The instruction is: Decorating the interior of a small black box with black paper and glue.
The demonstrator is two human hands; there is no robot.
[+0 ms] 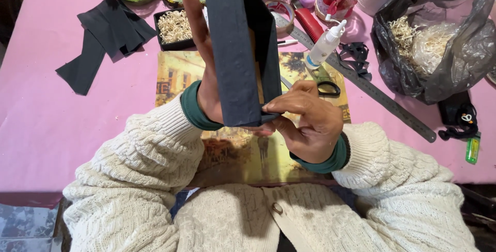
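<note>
On pink tablecloth [36,123], painted board [178,68], steel ruler [382,99], black bag [465,30]

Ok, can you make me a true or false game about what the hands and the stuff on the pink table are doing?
1. Both hands hold a dark box up over the table. True: the left hand lies flat along its side and the right hand pinches its lower corner.
2. The glue bottle is in the right hand. False: it rests on the table by the metal ruler.
3. Dark paper pieces lie on the pink tablecloth. True.
4. The scissors are being used to cut. False: they lie on the picture board, untouched.
5. The grey plastic bag holds water. False: pale shredded filling shows inside.
</note>
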